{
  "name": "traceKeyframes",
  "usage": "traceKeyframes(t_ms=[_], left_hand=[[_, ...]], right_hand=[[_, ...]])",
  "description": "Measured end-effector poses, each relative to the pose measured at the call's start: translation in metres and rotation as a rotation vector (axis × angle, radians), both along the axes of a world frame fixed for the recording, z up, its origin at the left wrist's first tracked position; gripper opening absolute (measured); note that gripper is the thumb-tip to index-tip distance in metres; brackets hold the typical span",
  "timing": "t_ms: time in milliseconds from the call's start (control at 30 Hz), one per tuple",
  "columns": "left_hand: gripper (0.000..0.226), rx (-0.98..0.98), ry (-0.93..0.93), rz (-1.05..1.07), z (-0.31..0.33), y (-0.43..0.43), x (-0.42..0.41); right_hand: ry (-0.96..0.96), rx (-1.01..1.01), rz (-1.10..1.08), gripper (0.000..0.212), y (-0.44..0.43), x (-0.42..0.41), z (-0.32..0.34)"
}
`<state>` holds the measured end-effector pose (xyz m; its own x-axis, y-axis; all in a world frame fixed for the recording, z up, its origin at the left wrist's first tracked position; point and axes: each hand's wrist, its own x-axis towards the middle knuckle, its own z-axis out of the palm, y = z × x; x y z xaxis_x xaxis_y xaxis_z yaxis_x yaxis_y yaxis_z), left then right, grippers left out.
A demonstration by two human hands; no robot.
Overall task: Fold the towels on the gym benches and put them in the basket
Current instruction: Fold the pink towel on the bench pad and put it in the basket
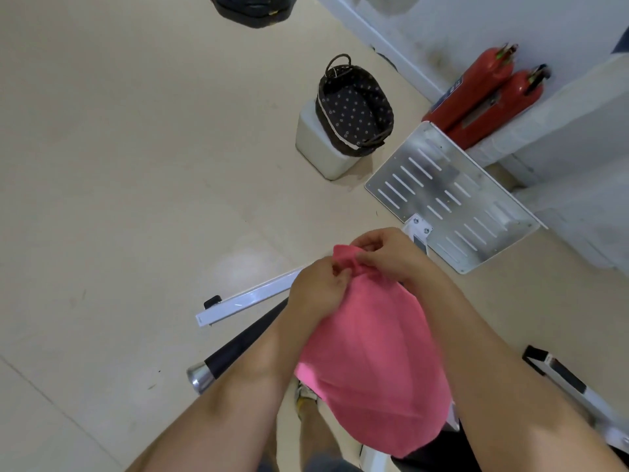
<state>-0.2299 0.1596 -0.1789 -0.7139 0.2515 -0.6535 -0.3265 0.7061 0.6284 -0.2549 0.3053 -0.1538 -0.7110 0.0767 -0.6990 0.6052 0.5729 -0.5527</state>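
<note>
Folding looks barely begun: left hand (320, 291) and right hand (391, 253) pinch the top edge of the pink towel (371, 352) with curled fingers, holding it aloft. The basket (354, 110), well apart, holds no towel.

A pale beige floor (136, 165) fills most of the view. Two red fire extinguishers (476, 93) lean side by side against a white wall (510, 18). Just in front of them is a tilted, silvery metal plate (452, 195) cut with rows of slots. A white block (316, 151) stands on the floor near the plate. A white bar (248, 298) lies lower down, beside a black tube (238, 345) with a chrome end cap (199, 378). A dark rounded object (252, 8) is cut off by the top edge.
</note>
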Motion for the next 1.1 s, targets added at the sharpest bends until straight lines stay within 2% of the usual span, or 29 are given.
traceKeyframes(t_ms=[167,334,400,534,634,767,868,968,1101], left_hand=[[0.031,0.053,-0.107,0.133,-0.006,-0.002,0.002],[0.007,0.131,0.014,0.245,0.006,-0.004,0.005],[0.004,0.190,0.084,0.289,0.017,-0.006,0.007],[0.010,0.321,0.212,0.369,0.048,-0.015,0.010],[0.013,0.345,0.288,0.307,0.071,-0.016,0.015],[0.023,0.346,0.373,0.217,0.095,-0.013,0.027],[0.015,0.288,0.517,0.195,0.103,-0.014,0.033],[0.007,0.230,0.657,0.151,0.113,-0.013,0.040],[0.007,0.225,0.707,0.077,0.124,-0.011,0.047]], right_hand=[[0.040,-0.036,-0.020,0.012,-0.003,0.009,0.011],[0.021,-0.097,-0.117,0.022,-0.006,0.015,0.032],[0.035,-0.086,-0.127,0.039,-0.006,0.019,0.046],[0.186,-0.084,-0.092,0.015,-0.002,0.032,0.071],[0.265,-0.158,-0.108,0.013,-0.002,0.046,0.088],[0.335,-0.162,-0.092,0.015,-0.001,0.063,0.106],[0.323,-0.211,-0.110,0.018,0.002,0.071,0.117],[0.388,-0.177,-0.056,0.019,0.006,0.076,0.124],[0.437,-0.117,0.059,0.014,0.006,0.079,0.126]])
